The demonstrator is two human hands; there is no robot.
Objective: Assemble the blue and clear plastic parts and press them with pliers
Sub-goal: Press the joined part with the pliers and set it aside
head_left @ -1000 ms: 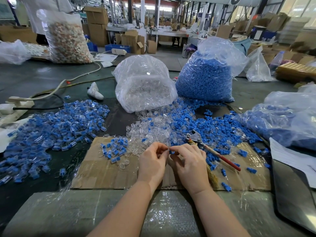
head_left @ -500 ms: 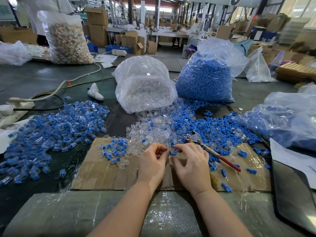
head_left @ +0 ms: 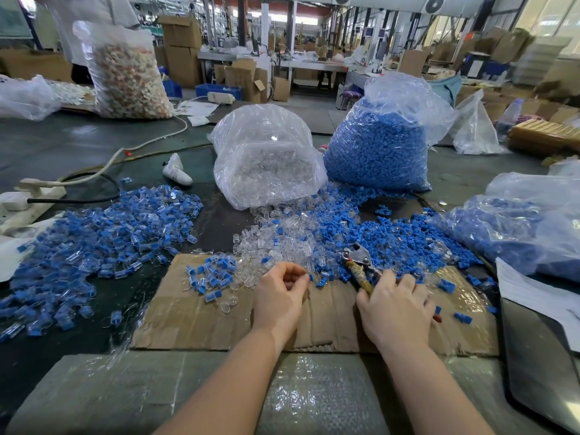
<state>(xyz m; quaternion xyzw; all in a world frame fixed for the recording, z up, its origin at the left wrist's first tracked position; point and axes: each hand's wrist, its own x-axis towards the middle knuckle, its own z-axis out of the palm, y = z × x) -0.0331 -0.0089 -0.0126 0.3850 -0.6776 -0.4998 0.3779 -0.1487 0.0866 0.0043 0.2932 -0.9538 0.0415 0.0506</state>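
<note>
left hand (head_left: pixel 277 296): fingers curled, pinching a small blue part (head_left: pixel 311 277) at thumb/fingertips, over the cardboard sheet (head_left: pixel 194 315) near the table's front edge
right hand (head_left: pixel 395 309): lying over the pliers (head_left: pixel 357 259) handles, fingers curled onto them; whether fully gripped, can't tell. Plier head pokes out twd the loose blue pile, a red handle tip shows at the hand's right side
clear bag (head_left: pixel 266 158): mid-table, back of the cardboard, mouth folded over, approx half full of clear plastic parts; clear parts (head_left: pixel 282 240) spilled out in front of it
blue bag (head_left: pixel 379 146): just right of clear bag, touching it, packed w/ blue parts, top open
loose blue parts (head_left: pixel 392 233): spread from the blue bag base down to the cardboard's back-right edge, mixed w/ clear ones at the border
assembled pile (head_left: pixel 94 233): blue+clear pcs, big heap at left side of table; a small batch (head_left: pixel 210 274) on the cardboard's back-left corner
right-edge bag (head_left: pixel 527 224): lying flat, blue pcs inside
far-left bag (head_left: pixel 128 70): back-left corner, upright, whitish/orange bits, contents too small to ID
</note>
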